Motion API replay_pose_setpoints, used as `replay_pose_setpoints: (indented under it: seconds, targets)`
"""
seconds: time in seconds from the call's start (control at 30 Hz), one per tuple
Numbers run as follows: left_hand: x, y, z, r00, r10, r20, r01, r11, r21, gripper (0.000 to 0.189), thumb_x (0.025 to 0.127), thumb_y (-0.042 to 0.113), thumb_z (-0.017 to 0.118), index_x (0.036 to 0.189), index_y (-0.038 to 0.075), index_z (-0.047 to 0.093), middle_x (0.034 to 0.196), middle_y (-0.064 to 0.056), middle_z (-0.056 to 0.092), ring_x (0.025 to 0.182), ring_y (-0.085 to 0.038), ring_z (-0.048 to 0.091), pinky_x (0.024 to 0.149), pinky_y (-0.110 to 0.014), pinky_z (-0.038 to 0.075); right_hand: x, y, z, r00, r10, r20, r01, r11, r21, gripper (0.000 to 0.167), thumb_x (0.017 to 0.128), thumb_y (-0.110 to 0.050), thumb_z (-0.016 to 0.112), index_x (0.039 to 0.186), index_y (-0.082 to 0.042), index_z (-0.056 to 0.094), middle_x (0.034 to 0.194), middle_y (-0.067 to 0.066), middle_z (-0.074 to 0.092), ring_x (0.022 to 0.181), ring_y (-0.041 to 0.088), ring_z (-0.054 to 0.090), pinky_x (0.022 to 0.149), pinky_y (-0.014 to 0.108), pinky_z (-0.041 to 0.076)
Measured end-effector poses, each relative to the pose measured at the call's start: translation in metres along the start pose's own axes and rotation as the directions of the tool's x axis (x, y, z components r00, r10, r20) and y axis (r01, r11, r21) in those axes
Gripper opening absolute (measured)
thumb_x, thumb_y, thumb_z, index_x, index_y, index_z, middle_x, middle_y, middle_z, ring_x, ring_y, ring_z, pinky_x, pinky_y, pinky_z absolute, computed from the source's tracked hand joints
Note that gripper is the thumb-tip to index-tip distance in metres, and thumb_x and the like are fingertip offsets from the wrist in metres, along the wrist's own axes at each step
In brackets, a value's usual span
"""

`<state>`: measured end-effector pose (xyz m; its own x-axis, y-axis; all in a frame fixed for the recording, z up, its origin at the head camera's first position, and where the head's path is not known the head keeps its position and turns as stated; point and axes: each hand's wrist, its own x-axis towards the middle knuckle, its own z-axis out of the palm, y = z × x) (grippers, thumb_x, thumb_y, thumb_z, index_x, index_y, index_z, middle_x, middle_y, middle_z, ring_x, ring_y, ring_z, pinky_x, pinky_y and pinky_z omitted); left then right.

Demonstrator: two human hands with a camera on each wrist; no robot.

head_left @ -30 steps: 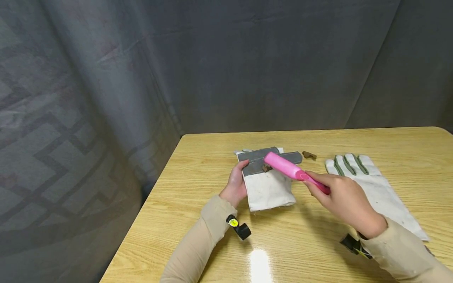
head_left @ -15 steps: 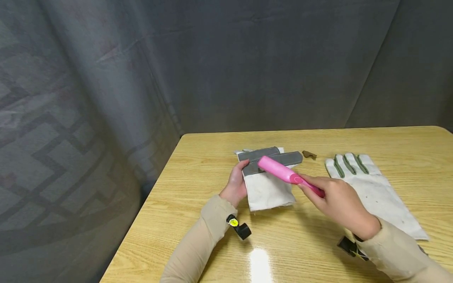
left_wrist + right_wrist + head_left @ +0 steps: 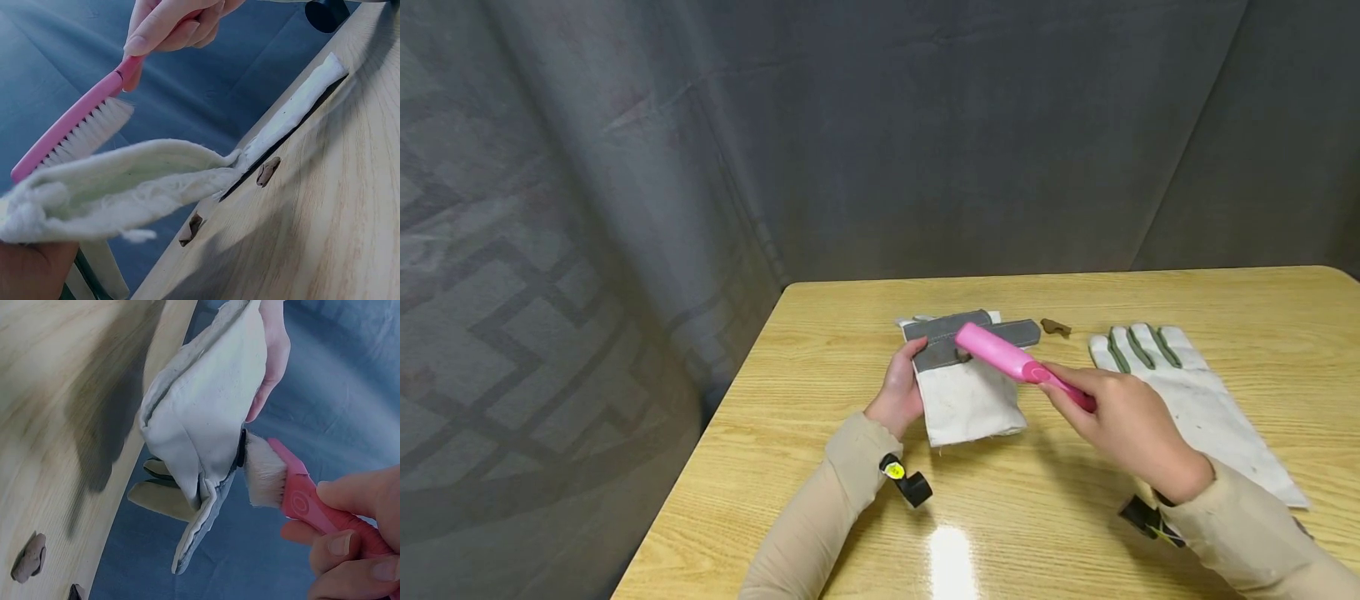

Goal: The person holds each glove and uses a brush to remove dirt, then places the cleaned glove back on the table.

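Note:
My left hand holds a white and grey work glove up over the table, thumb on its grey patch and the other fingers hidden beneath. In my right hand is the handle of a pink brush. Its white bristles press against the glove's grey side in the right wrist view. The left wrist view looks into the glove's cuff opening, with the brush above it. A second glove, white with green between the fingers, lies flat at the right.
A small brown lump lies on the wooden table beyond the held glove. Two such lumps show in the left wrist view, one of them a brown piece near the flat glove. A dark curtain hangs behind the table.
The brush moved left and toward me along the grey patch, then back up and right. My left hand and the held glove have stayed almost still.

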<state>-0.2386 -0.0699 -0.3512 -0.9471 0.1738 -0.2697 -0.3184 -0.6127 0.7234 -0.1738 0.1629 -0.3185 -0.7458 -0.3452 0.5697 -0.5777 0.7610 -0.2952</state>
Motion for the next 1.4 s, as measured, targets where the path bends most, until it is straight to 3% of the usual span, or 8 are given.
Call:
replay_pose_setpoints:
  seconds: [0.47, 0.67, 0.8, 1.4]
  targets:
    - [0.0004, -0.0007, 0.0005, 1.0, 0.004, -0.014, -0.004, 1.0, -0.004, 0.051, 0.097, 0.023, 0.026, 0.145, 0.005, 0.024, 0.15, -0.017, 0.031, 0.137, -0.028, 0.032, 0.117, -0.037, 0.026, 0.002, 0.0022, -0.0033, 1.0, 0.005, -0.004, -0.005, 1.0, -0.004, 0.026, 0.082, -0.02, 0.069, 0.105, -0.008, 0.071, 0.051, -0.011, 0.029, 0.048, -0.003, 0.019, 0.043, 0.015, 0.018]
    - [-0.0002, 0.0, 0.0003, 1.0, -0.007, 0.0, 0.007, 1.0, -0.011, 0.051, 0.097, 0.024, 0.026, 0.145, 0.007, 0.025, 0.149, -0.016, 0.032, 0.138, -0.027, 0.032, 0.117, -0.038, 0.026, 0.0014, -0.0035, -0.0024, 0.997, -0.044, -0.068, 0.048, 0.997, 0.055, 0.029, 0.076, -0.014, 0.074, 0.104, -0.01, 0.072, 0.053, -0.012, 0.026, 0.051, -0.004, 0.018, 0.043, 0.013, 0.018]
    - [-0.0005, 0.0002, 0.0004, 1.0, -0.006, 0.026, 0.007, 1.0, -0.024, 0.051, 0.097, 0.022, 0.026, 0.146, 0.006, 0.023, 0.151, -0.016, 0.03, 0.14, -0.028, 0.028, 0.118, -0.039, 0.024, 0.0004, -0.0063, 0.0011, 0.995, -0.073, -0.065, 0.076, 0.996, 0.052, 0.03, 0.076, -0.015, 0.074, 0.105, -0.01, 0.072, 0.054, -0.013, 0.027, 0.052, -0.004, 0.018, 0.045, 0.013, 0.02]
    - [-0.0004, 0.0004, 0.001, 1.0, -0.003, 0.003, 0.003, 1.0, -0.031, 0.052, 0.097, 0.022, 0.027, 0.146, 0.006, 0.022, 0.15, -0.016, 0.031, 0.139, -0.029, 0.03, 0.118, -0.038, 0.024, 0.0017, -0.001, -0.0026, 1.0, 0.006, -0.011, -0.006, 1.0, -0.006, 0.028, 0.082, -0.023, 0.069, 0.107, -0.009, 0.071, 0.051, -0.01, 0.027, 0.047, -0.003, 0.018, 0.042, 0.016, 0.017]
